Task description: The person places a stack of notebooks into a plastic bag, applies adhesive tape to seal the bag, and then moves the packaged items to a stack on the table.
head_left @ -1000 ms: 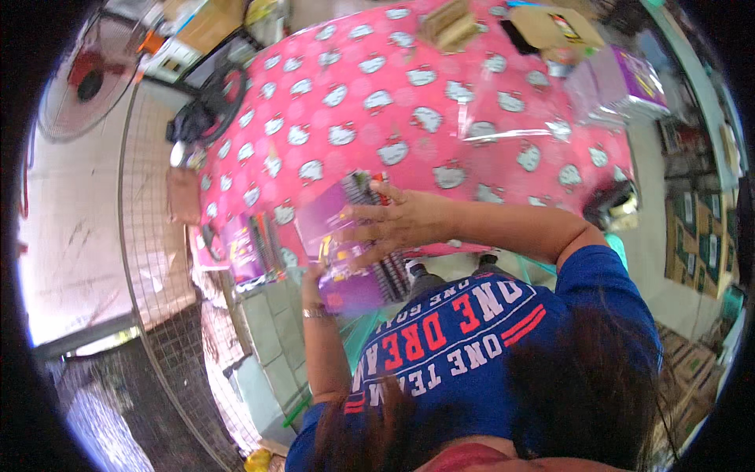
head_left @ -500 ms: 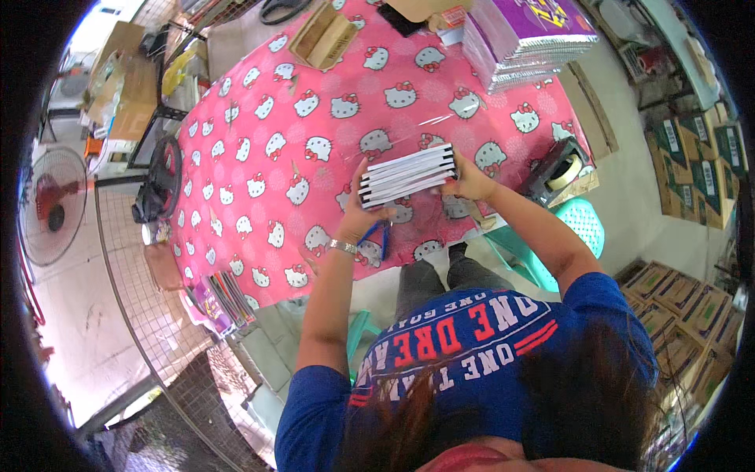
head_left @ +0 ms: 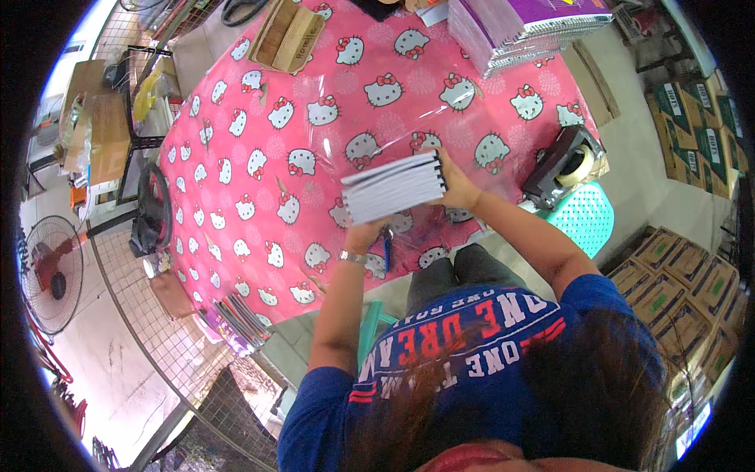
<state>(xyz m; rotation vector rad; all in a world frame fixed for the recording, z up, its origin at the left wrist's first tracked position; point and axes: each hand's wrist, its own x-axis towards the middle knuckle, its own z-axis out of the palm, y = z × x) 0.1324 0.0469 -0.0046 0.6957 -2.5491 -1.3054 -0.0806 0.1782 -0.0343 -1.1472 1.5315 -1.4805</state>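
Both my hands hold a stack of notebooks over the near part of the pink table. The stack's white page edges face me, and dark binding shows along its right end. My left hand grips the left end from below, its fingers mostly hidden by the stack. My right hand is closed round the right end. A thin blue thing, too small to name, is beside my left wrist.
The table has a patterned cover under clear plastic. A tall stack of purple notebooks stands far right, a tape dispenser right, a wooden block far left. A green stool and cartons are beyond the right edge.
The stack has tilted, and its layers now sit closer together and more even. It has shifted slightly left, with both hands still on it. The view has shifted too.
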